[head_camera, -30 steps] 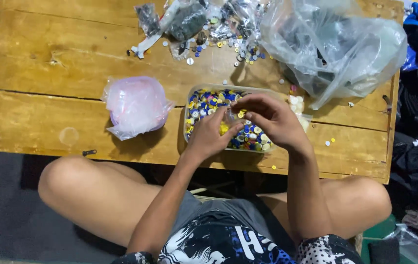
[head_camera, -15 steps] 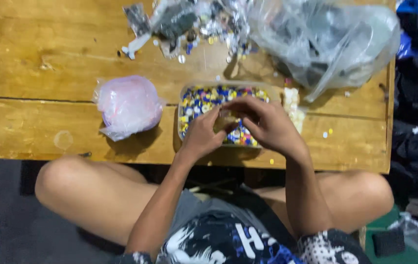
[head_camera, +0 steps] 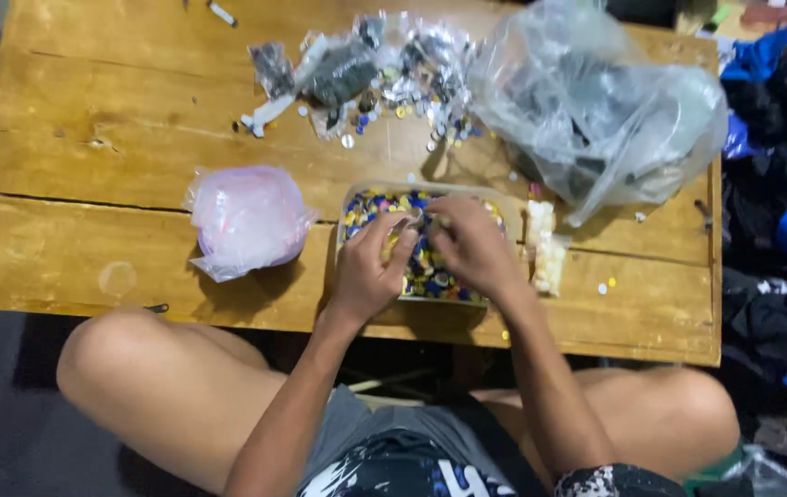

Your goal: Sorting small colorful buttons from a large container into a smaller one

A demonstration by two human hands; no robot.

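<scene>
**Both hands over the button tray: spill risk and how the tray lies**

- Left of centre: a pink-tinted plastic bag, bunched and knotted, sits on the wooden desk, near the tray but apart from it.
- Centre: a shallow clear tray full of small, many-coloured round pieces. It lies close to the desk's near edge, in the lower middle of the frame. Its long axis runs left to right across the picture, roughly parallel to that edge; the open face points straight up.
- Left hand: fingers curled inward, thumb and forefinger pinched together over the tray's middle. Something small seems held there, too small to identify.
- Right hand: fingers bent down and drawn together, tips meeting the left hand's. It appears to pinch the same tiny item; I cannot tell for sure.
- Right of the tray: a pale strip of small whitish pieces, just beside the tray wall.
- Upper centre: a loose scatter of round pieces and dark packets.
- Upper right: a large crumpled clear bag.

Risks, as judged: the tray sits near the edge, so a wrist pressing its near rim could tip it or nudge it off. The pinched piece is tiny; a slip would lose it among the others. Loose pieces lie by the right edge and could roll off.
</scene>
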